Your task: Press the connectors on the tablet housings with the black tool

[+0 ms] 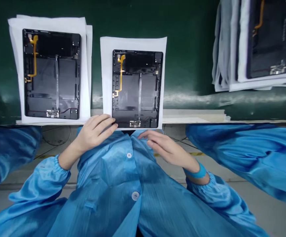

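In the head view an opened tablet [128,92] lies on a white foam sheet [133,43] before me, its dark inside facing up. A yellow ribbon cable [121,74] runs down its left side, and a small circuit board [135,123] sits at its bottom edge. The fingers of my left hand [95,130] lie stretched out at the tablet's lower left corner, fingertips touching its edge. My right hand [164,144] hovers below the table edge, close to the tablet's lower side; its fingers are extended and nothing shows in them.
To the left, another opened tablet [67,79] rests on stacked white sheets [88,72]. A third tablet [271,42] lies on a thicker stack of sheets [225,49] at the right. Pale tape [194,116] lines the green table's [187,65] front edge. Blue-sleeved people stand on both sides.
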Available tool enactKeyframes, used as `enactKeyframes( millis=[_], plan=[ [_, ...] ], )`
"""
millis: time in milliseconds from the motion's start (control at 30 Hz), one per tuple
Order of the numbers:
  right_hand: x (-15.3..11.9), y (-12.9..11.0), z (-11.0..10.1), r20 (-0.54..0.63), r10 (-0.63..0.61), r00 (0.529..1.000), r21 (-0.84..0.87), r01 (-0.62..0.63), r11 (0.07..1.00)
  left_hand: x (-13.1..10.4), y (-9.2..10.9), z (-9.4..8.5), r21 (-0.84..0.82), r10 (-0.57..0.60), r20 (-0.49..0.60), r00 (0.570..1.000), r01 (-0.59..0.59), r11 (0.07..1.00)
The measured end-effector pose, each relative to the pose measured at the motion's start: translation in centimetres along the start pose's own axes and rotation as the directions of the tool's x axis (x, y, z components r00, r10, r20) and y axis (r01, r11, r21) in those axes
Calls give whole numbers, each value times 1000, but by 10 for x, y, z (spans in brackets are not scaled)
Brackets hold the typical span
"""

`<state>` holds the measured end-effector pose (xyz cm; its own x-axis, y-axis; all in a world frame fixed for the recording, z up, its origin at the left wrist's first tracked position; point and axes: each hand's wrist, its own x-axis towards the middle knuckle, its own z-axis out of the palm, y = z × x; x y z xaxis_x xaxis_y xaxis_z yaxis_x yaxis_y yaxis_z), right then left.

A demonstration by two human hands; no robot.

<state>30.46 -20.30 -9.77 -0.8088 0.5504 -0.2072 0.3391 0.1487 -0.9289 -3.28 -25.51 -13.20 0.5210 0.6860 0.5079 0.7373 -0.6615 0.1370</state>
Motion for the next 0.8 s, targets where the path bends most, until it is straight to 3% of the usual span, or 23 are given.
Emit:
enactKeyframes(
  millis=[67, 233, 400, 467, 567, 667, 733, 800],
  plan=[
    [-5, -3, -4, -110, 61, 992, 85, -52, 995, -4, 0, 5, -59, -28, -53, 998, 25, 998],
    [-4, -3, -7, -214, 185, 959, 194, -144, 970, 7, 5, 10, -112, -94, -117, 989, 81, 990],
    [-7, -13, -20, -337, 113, 935, 231, -35, 972, 22, 9, 6, -64, -128, -33, 991, 125, 990],
    [-7, -17, -26, -478, 26, 878, 203, 81, 976, 23, 9, 3, -56, -113, 6, 994, 113, 992],
    [4, -15, -34, -686, -73, 724, 140, 230, 963, 22, 7, -3, -61, -125, 8, 992, 126, 990],
    [27, -5, -41, -767, -92, 635, 63, 217, 974, 27, 2, -10, -102, -203, -29, 979, 199, 975],
    [45, 4, -47, -761, -102, 641, -4, 152, 988, 36, 1, -13, -136, -263, -35, 964, 257, 957],
    [59, 12, -52, -723, -117, 681, -63, 104, 993, 49, 4, -11, -155, -282, -14, 959, 276, 949]
  ],
)
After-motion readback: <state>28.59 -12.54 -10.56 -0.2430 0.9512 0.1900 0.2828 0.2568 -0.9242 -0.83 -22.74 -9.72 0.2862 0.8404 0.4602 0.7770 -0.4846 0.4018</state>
